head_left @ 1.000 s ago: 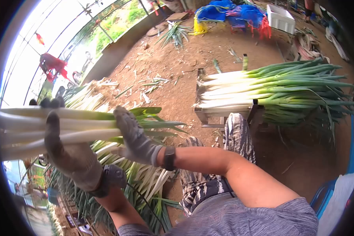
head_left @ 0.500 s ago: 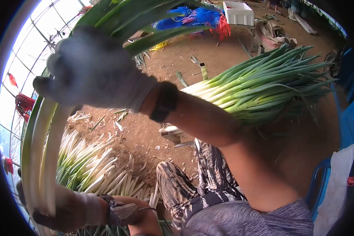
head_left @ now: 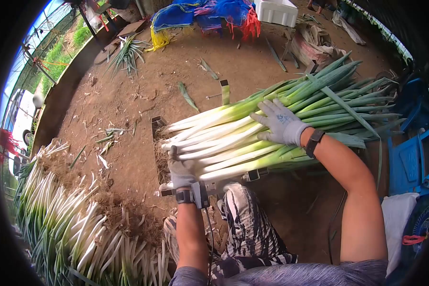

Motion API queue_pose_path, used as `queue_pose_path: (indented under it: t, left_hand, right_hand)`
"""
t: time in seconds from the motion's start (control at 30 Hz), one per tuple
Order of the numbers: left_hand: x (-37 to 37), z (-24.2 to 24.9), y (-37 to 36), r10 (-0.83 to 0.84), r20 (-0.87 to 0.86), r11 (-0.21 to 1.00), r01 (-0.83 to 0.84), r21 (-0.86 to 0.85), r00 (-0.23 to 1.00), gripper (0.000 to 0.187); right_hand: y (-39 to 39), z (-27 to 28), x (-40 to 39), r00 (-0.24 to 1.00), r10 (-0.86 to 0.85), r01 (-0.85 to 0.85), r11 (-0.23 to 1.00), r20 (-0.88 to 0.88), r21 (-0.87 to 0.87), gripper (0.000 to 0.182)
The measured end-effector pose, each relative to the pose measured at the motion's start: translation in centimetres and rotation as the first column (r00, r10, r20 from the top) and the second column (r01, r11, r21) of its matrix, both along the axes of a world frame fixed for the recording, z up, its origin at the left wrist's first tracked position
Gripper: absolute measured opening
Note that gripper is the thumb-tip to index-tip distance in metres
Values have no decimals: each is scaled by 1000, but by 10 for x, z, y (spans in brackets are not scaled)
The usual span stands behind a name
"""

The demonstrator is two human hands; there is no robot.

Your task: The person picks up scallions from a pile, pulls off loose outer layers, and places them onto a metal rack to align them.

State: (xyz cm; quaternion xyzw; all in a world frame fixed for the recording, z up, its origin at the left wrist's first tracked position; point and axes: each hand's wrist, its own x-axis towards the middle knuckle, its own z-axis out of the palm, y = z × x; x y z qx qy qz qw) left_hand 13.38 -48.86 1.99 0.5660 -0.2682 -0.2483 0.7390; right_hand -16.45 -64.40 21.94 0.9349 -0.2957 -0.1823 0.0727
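A thick bundle of long green onions (head_left: 229, 143) lies across a low metal frame (head_left: 225, 90), white root ends to the left and green tops to the right. My right hand (head_left: 282, 123), in a grey-white glove, rests on top of the stalks with its fingers spread. Lower left, my gloved left hand (head_left: 181, 170) touches the white stalks close to the roots. One of its fingers points up and away; the others are partly hidden. A small grey device (head_left: 200, 194) with a cable sits at the left wrist, and a dark band (head_left: 314, 142) circles the right one.
Many more green onions (head_left: 71, 214) are heaped on the ground at left. Blue netting (head_left: 176, 21), a white foam box (head_left: 276, 12) and sacks (head_left: 317, 43) are at the back. A blue plastic chair (head_left: 412, 162) stands at right. Loose leaves (head_left: 188, 97) litter the soil.
Both hands have moved from the far left onto the bundle at right. The onions they held up have left their raised position. My view has shifted too.
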Motion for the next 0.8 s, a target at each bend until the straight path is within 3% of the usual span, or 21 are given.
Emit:
queue_pose_path:
  t: [0.03, 0.1, 0.17, 0.2, 0.3, 0.33, 0.37, 0.4, 0.43, 0.47, 0.5, 0.53, 0.57, 0.63, 0.67, 0.77, 0.8]
  left_hand:
    - [-4, 34, 4, 25, -69, 1000, -25, 8, 997, 57]
    - [20, 22, 12, -57, 78, 962, 34, 271, 995, 52]
    - [25, 45, 14, -111, -135, 972, 136, 193, 985, 48]
    - [33, 45, 13, -195, -255, 972, 221, 75, 947, 42]
    - [34, 45, 28, -195, 256, 942, 108, 318, 947, 33]
    - [27, 62, 38, -175, 552, 935, -37, 352, 815, 39]
    - [15, 80, 42, -19, 235, 979, -29, 200, 972, 45]
    - [1, 99, 40, 68, -138, 997, -62, 50, 988, 51]
    - [-17, 121, 33, 71, -507, 988, -130, -81, 859, 57]
    - [-39, 154, 31, 181, -210, 983, -173, 54, 961, 64]
    - [-56, 176, 32, 246, 123, 950, -264, 164, 961, 72]
    - [-43, 168, 26, 22, 502, 953, -171, 252, 865, 72]
    - [-38, 168, 18, -248, 729, 848, -221, 481, 638, 72]
    - [-14, 125, -2, -654, 575, 610, -109, 785, 492, 74]
    - [-5, 101, -5, -705, 593, 598, -122, 792, 390, 78]
    - [-6, 99, -10, -716, 545, 569, -88, 818, 437, 78]
    - [-5, 91, -11, -688, 599, 605, -131, 785, 410, 78]
  right_hand:
    - [-5, 7, 7, 999, 39, -38, 998, -25, 43, 56]
    - [3, -11, 3, 995, 92, -88, 990, -36, 109, 55]
    - [-5, -40, 12, 992, 128, -128, 986, 6, 105, 54]
    - [-6, -39, 20, 988, 147, -150, 985, 38, 86, 52]
    - [-2, -28, 31, 990, 121, -113, 986, -65, 122, 51]
    - [0, -26, 34, 987, 125, -116, 989, -97, 98, 52]
    - [4, -17, 36, 989, 133, -125, 986, -63, 113, 52]
    - [11, -7, 38, 992, 126, -121, 985, -29, 125, 52]
    - [15, 2, 36, 994, 106, -105, 986, -1, 128, 52]
    - [16, 1, 33, 993, 113, -116, 985, 30, 126, 55]
    - [21, 11, 34, 996, 89, -87, 985, -8, 148, 57]
    - [27, 23, 37, 997, 73, -66, 984, -40, 168, 59]
    - [27, 34, 38, 996, 65, -52, 982, -66, 182, 61]
    - [8, 30, 28, 995, 76, -89, 960, 58, 267, 67]
    - [-5, 32, 23, 990, 77, -110, 945, 118, 308, 69]
    - [-39, 63, 1, 977, -139, 117, 983, 160, 143, 78]
    - [-45, 76, -10, 972, -214, 215, 977, 95, 3, 78]
